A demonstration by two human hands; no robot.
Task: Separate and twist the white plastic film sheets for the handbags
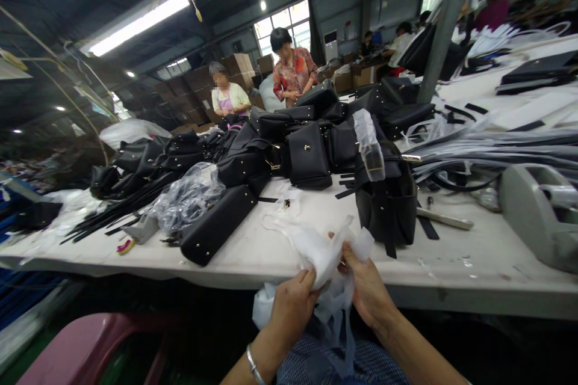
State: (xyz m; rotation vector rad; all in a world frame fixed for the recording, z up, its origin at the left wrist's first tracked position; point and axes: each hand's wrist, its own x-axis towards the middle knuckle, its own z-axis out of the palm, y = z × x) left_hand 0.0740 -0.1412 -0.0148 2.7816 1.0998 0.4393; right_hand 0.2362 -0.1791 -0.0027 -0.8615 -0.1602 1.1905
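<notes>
My left hand (295,298), with a bangle on its wrist, pinches a crumpled piece of thin white plastic film (318,249) just over the front edge of the table. Opposite it, my right hand (365,283) grips the same film, its fingers closed on the upper right part. Loose strips of the film hang between the hands towards my lap. Beyond the right hand stands an open black handbag (388,210) with clear wrap over its top. To the left, another black bag (219,225) lies on its side, metal studs showing.
Black bags (309,156) are heaped across the white table (271,258). Clear plastic (189,195) lies left, a grey tape dispenser (537,216) right, beside bundled straps (487,153). A pink stool (81,349) stands lower left. Two people work across the table.
</notes>
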